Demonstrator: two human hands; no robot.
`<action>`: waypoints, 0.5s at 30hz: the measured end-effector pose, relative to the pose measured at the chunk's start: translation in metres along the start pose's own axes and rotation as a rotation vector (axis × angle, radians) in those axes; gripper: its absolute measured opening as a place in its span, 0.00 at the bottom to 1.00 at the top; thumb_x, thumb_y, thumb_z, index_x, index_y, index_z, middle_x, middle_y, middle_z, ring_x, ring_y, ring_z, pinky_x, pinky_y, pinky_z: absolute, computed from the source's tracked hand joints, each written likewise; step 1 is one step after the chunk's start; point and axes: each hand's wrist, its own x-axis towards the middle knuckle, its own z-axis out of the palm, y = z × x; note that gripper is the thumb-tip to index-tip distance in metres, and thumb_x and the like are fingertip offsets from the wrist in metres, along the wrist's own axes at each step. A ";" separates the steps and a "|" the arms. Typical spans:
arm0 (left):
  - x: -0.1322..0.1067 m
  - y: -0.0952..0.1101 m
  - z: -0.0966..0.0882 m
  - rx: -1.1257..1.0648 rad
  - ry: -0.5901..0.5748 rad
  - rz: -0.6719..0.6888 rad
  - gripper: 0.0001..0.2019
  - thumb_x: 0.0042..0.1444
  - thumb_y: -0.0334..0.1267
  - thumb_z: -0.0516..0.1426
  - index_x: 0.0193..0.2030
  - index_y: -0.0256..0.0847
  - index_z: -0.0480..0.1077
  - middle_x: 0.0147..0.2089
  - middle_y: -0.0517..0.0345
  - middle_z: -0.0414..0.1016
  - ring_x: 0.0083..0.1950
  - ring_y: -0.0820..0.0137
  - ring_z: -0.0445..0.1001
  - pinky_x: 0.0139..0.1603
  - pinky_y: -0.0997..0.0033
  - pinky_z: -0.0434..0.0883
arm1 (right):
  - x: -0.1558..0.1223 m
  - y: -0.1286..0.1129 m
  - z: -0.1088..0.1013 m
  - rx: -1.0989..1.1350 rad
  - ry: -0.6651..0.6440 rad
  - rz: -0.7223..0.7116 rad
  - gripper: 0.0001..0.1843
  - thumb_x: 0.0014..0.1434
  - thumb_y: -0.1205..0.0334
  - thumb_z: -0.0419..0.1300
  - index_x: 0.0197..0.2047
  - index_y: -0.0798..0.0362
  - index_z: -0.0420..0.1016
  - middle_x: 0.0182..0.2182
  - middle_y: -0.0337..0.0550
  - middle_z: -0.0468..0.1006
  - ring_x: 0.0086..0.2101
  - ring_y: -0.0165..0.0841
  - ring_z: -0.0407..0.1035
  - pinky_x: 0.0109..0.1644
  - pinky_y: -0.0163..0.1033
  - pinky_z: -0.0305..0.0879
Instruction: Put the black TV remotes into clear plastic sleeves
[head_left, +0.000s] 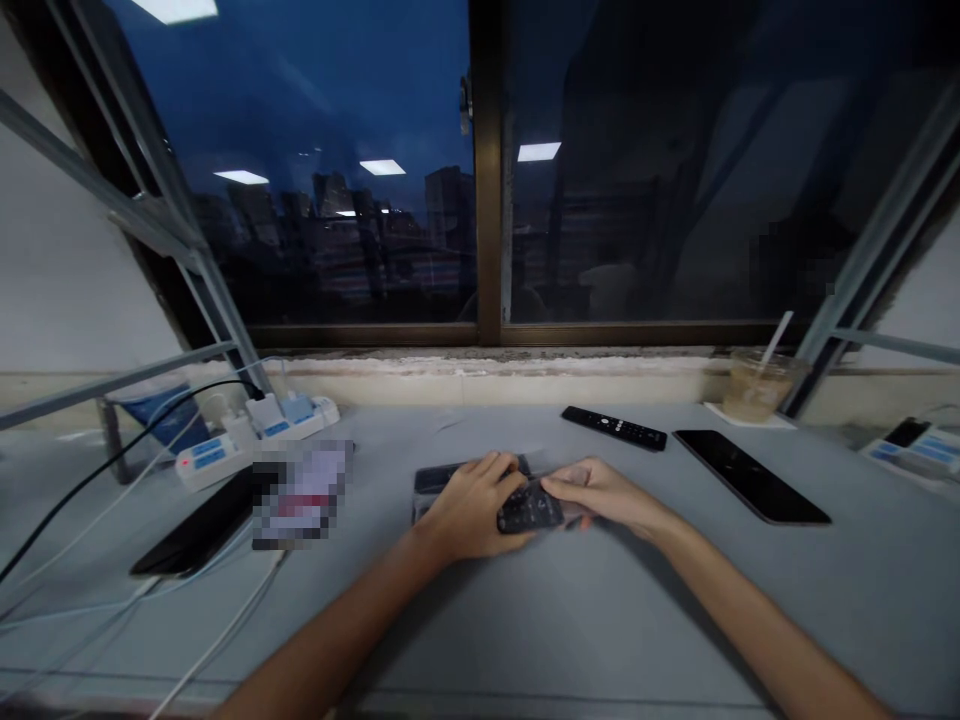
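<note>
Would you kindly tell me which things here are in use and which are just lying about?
In use: dark remote, gripped by left hand and right hand.
Lying about: second remote, black phone, iced drink, power strip, dark slab at left.

Remote control (529, 510), one: small, black, oblong, upper face set with rows of buttons, markings too blurred to read. It is held low over the grey table (525, 620), nearly flat, long axis running left to right, with the fingers of the left hand (469, 505) clasping one end and those of the right hand (600, 492) the other. Flat dark pack (439, 477), one: oblong, lying flat on the table just behind the left hand and partly hidden by it; contents cannot be told.
</note>
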 end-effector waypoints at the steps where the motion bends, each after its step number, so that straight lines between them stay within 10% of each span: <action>1: 0.000 0.000 0.000 -0.018 0.001 -0.011 0.25 0.46 0.51 0.58 0.48 0.41 0.62 0.48 0.51 0.64 0.49 0.61 0.65 0.49 0.58 0.65 | 0.001 0.001 0.000 -0.010 -0.012 0.003 0.25 0.50 0.42 0.57 0.36 0.57 0.77 0.22 0.44 0.76 0.23 0.28 0.69 0.19 0.27 0.60; 15: -0.006 0.002 0.009 -0.165 -0.264 -0.220 0.55 0.34 0.70 0.54 0.65 0.42 0.42 0.67 0.41 0.42 0.67 0.46 0.37 0.61 0.37 0.41 | 0.004 0.010 0.005 -0.151 -0.044 -0.020 0.20 0.45 0.46 0.62 0.25 0.58 0.78 0.16 0.38 0.69 0.17 0.23 0.57 0.19 0.30 0.51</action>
